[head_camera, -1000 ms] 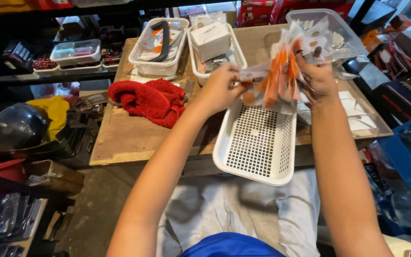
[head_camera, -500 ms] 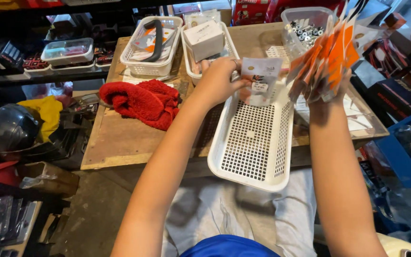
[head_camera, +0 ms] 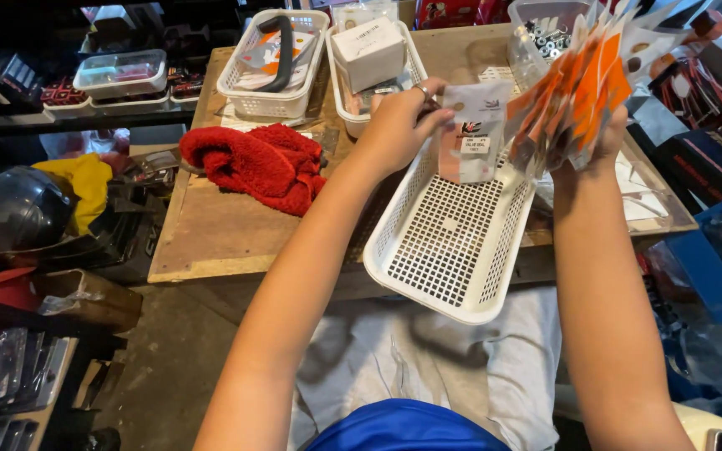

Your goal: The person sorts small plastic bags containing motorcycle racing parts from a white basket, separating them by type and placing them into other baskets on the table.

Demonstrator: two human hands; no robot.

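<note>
The left hand (head_camera: 399,125) pinches a single small clear packet (head_camera: 471,134) by its upper left edge, thumb and fingers (head_camera: 436,113) pressed together on the plastic, holding it upright just above the far end of a white perforated basket (head_camera: 453,242). The right hand (head_camera: 599,138), at about 3 o'clock from the packet, grips a fanned bundle of orange-and-clear packets (head_camera: 582,79) from below; its fingers are curled around the lower ends, though the packets hide most of them, so how tightly they close cannot be told. The single packet and the bundle sit just beside each other, edges near or touching. The basket rests tilted over the near edge of the wooden counter (head_camera: 211,234), its near end hanging over the person's lap. At 9 o'clock from the left hand lies a crumpled red cloth (head_camera: 261,163). At 12 o'clock stand two more white baskets, one holding a white box (head_camera: 369,52), and a clear tub of small metal parts (head_camera: 545,38) sits behind the bundle.
</note>
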